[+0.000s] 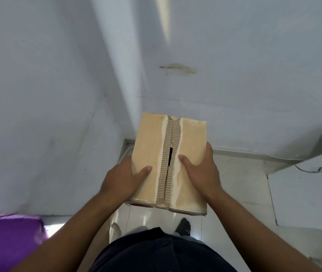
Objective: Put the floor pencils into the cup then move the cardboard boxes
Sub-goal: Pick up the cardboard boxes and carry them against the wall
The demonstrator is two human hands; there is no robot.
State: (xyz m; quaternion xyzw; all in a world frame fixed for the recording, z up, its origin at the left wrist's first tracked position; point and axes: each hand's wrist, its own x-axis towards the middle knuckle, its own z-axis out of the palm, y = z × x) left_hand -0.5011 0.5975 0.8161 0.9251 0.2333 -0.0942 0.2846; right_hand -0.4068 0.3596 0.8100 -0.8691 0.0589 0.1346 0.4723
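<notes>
A tan cardboard box [187,185] is held up in front of me above the floor, its top flaps closed with a torn strip of bare corrugation down the middle seam. My left hand [122,179] grips its left side, thumb lying on top. On the right side my right hand [201,169] holds it the same way, fingers wrapped around the edge. No pencils or cup are in view.
White walls meet in a corner [128,142] straight ahead. A purple surface [9,242] lies low at the left. A white table or shelf [309,197] with a thin dark cable on it stands at the right. Glossy pale floor tiles [234,193] and my feet show below the box.
</notes>
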